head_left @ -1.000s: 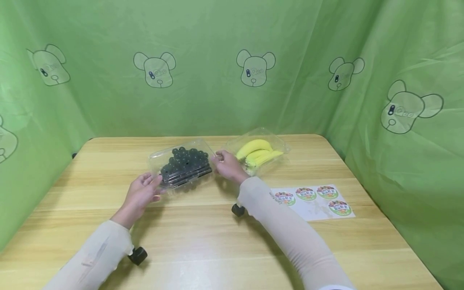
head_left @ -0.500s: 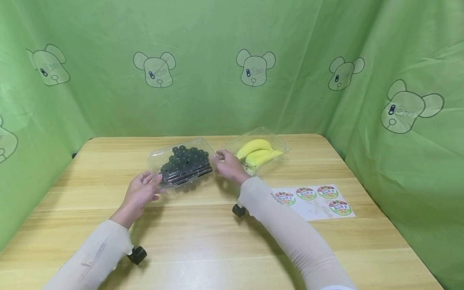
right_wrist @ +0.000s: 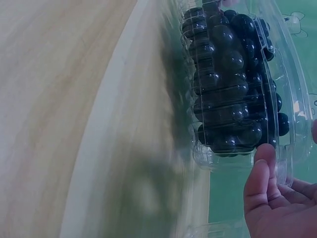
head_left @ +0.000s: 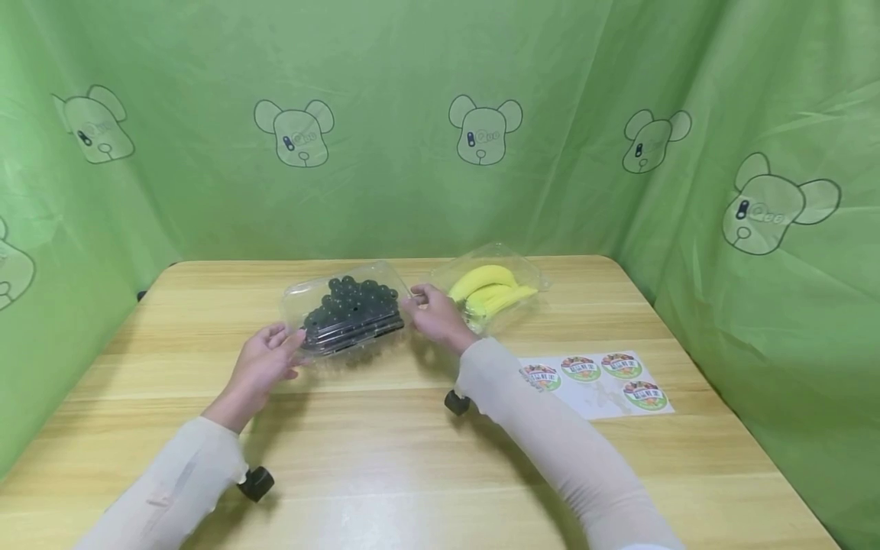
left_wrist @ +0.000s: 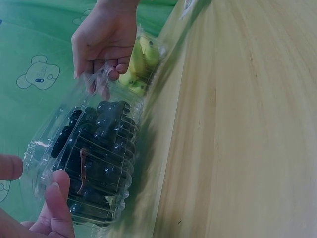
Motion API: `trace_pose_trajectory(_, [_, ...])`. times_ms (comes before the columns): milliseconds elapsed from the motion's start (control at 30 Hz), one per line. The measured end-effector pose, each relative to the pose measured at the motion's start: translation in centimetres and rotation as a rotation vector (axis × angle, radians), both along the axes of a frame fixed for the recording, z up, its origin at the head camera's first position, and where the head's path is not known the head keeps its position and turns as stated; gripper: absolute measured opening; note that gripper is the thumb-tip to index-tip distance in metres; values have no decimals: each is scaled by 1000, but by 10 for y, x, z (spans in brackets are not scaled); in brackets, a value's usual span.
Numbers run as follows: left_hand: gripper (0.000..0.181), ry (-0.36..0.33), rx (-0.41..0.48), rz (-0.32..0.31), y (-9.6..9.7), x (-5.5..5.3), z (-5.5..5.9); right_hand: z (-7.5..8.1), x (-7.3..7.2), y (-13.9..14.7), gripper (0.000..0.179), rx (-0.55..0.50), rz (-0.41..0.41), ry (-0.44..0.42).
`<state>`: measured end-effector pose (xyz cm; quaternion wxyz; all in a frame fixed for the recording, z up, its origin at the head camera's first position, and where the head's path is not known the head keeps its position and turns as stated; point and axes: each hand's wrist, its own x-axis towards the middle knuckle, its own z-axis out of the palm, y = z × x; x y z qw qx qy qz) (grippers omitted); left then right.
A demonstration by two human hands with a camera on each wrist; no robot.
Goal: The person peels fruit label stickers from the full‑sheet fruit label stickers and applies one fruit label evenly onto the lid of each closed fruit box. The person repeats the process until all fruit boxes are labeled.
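A clear plastic clamshell box (head_left: 302,299) with dark grapes (head_left: 354,302) inside sits toward the back of the wooden table, left of centre. My left hand (head_left: 260,365) grips its near left corner, thumb on top at the rim. At the opposite end, my right hand (head_left: 438,315) pinches the rim between thumb and fingers. In the left wrist view a brown stem (left_wrist: 82,169) shows among the grapes through the ribbed plastic. The right wrist view has the right fingertips (right_wrist: 262,163) right at the box's edge, beside the grapes.
A second clear box (head_left: 528,273) with yellow bananas (head_left: 486,284) stands behind the right hand. To its front right lies a white sheet (head_left: 596,405) with several round fruit stickers (head_left: 622,364), partly under the right sleeve. Green curtains (head_left: 385,191) surround the table (head_left: 385,466).
Both hands keep their hold on the grape box, which has barely moved. The left forearm has shifted slightly left, the right forearm slightly right.
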<state>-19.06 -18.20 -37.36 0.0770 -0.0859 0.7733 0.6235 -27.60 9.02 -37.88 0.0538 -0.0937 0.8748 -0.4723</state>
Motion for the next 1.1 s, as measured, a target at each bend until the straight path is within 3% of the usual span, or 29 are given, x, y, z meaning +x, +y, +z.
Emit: trace_pose_trajectory(1100, [72, 19, -12, -68, -3, 5, 9, 6, 27, 11, 54, 20, -18, 46])
